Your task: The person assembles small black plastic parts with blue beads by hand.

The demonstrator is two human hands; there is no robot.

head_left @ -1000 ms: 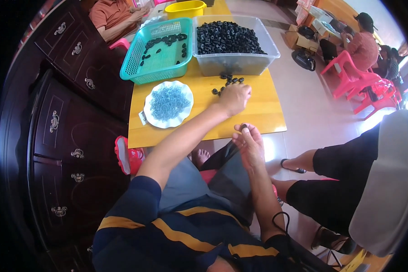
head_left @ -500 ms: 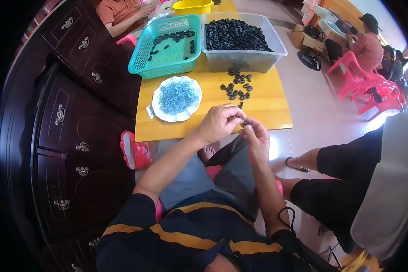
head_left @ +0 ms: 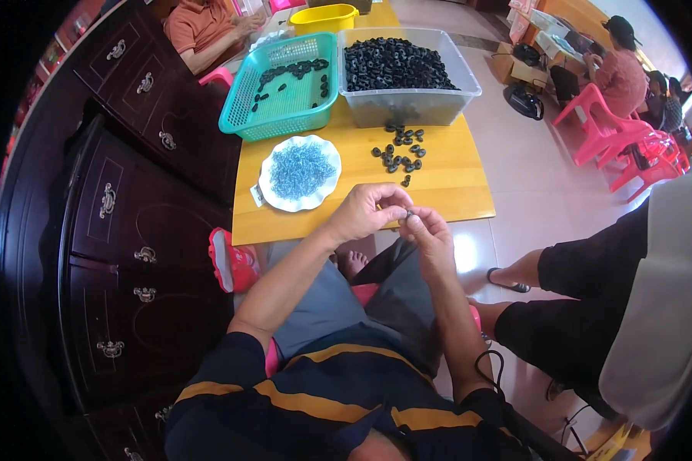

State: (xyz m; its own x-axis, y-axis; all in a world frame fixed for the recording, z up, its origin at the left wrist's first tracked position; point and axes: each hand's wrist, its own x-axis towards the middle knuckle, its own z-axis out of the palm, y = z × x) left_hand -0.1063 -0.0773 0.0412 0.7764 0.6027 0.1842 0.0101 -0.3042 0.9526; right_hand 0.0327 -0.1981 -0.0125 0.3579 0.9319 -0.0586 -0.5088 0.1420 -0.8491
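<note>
My left hand [head_left: 367, 213] and my right hand [head_left: 434, 240] meet just over the table's front edge, fingertips nearly touching. Between the thumb and fingers of my right hand is a small black piece [head_left: 410, 215], partly covered by the fingertips. The left thumb and forefinger are pinched against it; whatever they hold is too small to make out. Beyond my hands, several loose small black pieces [head_left: 397, 161] lie on the wooden table [head_left: 461, 188]. To their left, a white scalloped plate [head_left: 294, 206] carries a heap of tiny clear bluish pieces [head_left: 304, 170].
A translucent tub [head_left: 407, 109] heaped with black pieces stands at the back, beside a green mesh basket [head_left: 281, 127] holding some. Behind is a yellow basin [head_left: 323, 18]. Dark drawers [head_left: 150, 215] line the left. Someone's legs [head_left: 577, 265] are close on the right.
Both hands have shifted slightly down and left in the picture, still together at the black piece. The whole view has moved a little; the things on the table look unchanged.
</note>
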